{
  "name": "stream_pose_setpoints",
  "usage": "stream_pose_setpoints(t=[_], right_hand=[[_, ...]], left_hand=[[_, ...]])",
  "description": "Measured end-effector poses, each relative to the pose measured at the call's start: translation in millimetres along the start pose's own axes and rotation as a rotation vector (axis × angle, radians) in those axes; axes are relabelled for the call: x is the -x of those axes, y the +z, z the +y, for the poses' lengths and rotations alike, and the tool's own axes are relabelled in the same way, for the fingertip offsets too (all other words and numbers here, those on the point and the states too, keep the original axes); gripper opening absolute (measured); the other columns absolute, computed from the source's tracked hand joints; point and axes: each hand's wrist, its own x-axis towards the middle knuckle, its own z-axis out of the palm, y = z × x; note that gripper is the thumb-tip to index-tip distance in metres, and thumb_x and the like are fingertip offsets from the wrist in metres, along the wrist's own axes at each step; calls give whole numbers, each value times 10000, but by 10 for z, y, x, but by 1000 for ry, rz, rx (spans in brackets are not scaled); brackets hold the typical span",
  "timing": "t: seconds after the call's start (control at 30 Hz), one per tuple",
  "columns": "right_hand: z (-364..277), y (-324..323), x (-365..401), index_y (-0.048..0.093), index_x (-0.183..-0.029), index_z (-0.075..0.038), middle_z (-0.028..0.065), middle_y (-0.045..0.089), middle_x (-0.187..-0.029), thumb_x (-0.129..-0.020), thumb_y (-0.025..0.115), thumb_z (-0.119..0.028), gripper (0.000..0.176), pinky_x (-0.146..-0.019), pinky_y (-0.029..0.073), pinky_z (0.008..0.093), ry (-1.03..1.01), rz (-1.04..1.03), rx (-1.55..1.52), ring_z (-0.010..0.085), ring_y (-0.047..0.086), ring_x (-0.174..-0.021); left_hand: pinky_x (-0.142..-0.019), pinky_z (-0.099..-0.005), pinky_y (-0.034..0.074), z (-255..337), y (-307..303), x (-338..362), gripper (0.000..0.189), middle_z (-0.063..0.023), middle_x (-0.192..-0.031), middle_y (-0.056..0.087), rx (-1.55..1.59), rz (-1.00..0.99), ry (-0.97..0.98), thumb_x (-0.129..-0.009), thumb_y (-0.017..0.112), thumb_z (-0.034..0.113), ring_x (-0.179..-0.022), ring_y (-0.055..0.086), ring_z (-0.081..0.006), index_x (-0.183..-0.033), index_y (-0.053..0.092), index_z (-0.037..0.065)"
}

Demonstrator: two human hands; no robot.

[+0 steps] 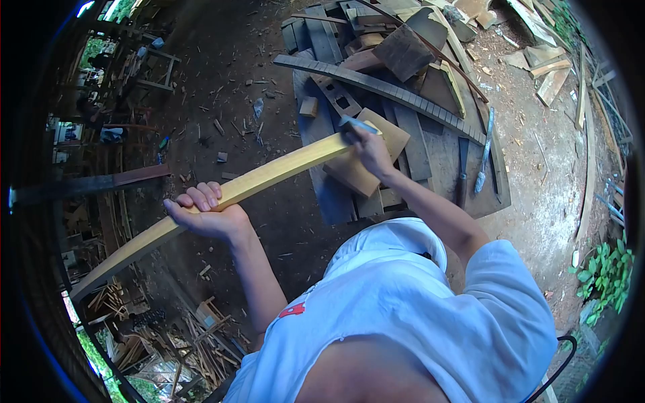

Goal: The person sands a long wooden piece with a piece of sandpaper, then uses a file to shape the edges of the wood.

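Note:
A long yellowish wooden beam [282, 168] runs slantwise from the lower left up to a wooden block. My left hand [205, 209] is closed around the beam near its middle, fingers curled over the top. At the beam's upper right end, my right hand [369, 148] is closed on a small flat blue-grey piece [357, 125], pressed against the wood; its exact kind is hard to make out. Beneath that end sit a square wooden block [386, 134] and another brown block [353, 173].
Boards form a low work surface [332, 201]. On it lie a long notched wooden strip [390, 86], a dark-handled tool [462, 171], a blue-handled brush [485, 151] and a small wood cube [308, 107]. Scrap wood [403, 50] is heaped behind. Chips litter the dirt floor.

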Motion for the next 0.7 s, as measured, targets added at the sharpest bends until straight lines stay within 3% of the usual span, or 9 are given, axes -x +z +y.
stream_pose_setpoints(t=[0.1, 0.2, 0.27, 0.33, 0.43, 0.5, 0.57, 0.63, 0.7], right_hand=[[-815, 235, 345, 592, -1184, -57, 150, 640, -1128, -888, 574, -73, 297, -917, 466, 363, -481, 46, -147, 286, 612, -1067], [-569, 255, 228, 596, -1184, -61, 152, 585, -1230, -848, 586, -8, 341, -990, 441, 349, -464, -48, -170, 305, 548, -1160], [-25, 161, -20, 600, -1184, -80, 173, 650, -1084, -909, 553, -137, 285, -855, 498, 362, -56, 12, -95, 312, 634, -1003], [300, -90, -181, 610, -1169, -82, 163, 681, -936, -919, 526, -181, 282, -735, 506, 397, 97, 34, 42, 335, 665, -835], [117, 77, -68, 610, -1165, -85, 161, 667, -1021, -888, 558, -157, 291, -810, 507, 387, 44, 65, 85, 327, 649, -927], [-204, 292, 213, 616, -1161, -79, 150, 594, -1213, -819, 605, -48, 343, -990, 445, 360, -276, 87, -33, 287, 563, -1140], [-541, 192, 405, 574, -1221, -87, 134, 617, -1185, -849, 595, -49, 374, -964, 471, 351, -472, 20, 53, 303, 580, -1122], [-197, 125, 305, 581, -1206, -90, 158, 611, -1181, -860, 580, -44, 348, -932, 484, 358, -418, 53, 42, 318, 588, -1098], [200, -56, 114, 631, -1109, -90, 188, 631, -1082, -882, 554, -147, 246, -818, 508, 412, 22, 97, 83, 352, 623, -964]], left_hand=[[-477, -226, 285, -16, 56, -41, 399, 64, -471, 264, -23, 0, 7, -952, 474, 398, -427, 256, -57, -622, 380, 194], [-472, -225, 277, -50, -4, -151, 395, 66, -470, 264, 1, -22, -16, -939, 478, 404, -422, 251, -58, -621, 374, 194], [-470, -227, 270, -79, -100, -207, 390, 65, -467, 258, -6, 6, -35, -928, 472, 411, -419, 249, -58, -620, 369, 194], [-468, -228, 269, -104, -190, -227, 389, 64, -466, 257, -4, 6, -31, -927, 464, 411, -418, 251, -60, -620, 367, 193], [-464, -231, 267, -109, -194, -250, 388, 63, -465, 254, -3, 29, -25, -928, 452, 412, -414, 252, -64, -620, 366, 191], [-461, -231, 265, -140, -193, -252, 389, 62, -464, 253, -8, 63, -25, -928, 447, 414, -412, 251, -66, -621, 366, 190], [-453, -234, 264, -136, -229, -292, 387, 59, -463, 254, -12, 87, -46, -927, 445, 413, -406, 251, -70, -623, 367, 186], [-453, -236, 263, -144, -277, -293, 387, 57, -463, 253, -12, 86, -52, -927, 445, 414, -406, 248, -71, -624, 367, 185], [-453, -238, 262, -138, -312, -282, 387, 56, -463, 252, -5, 88, -48, -927, 444, 415, -407, 245, -72, -625, 367, 185]])
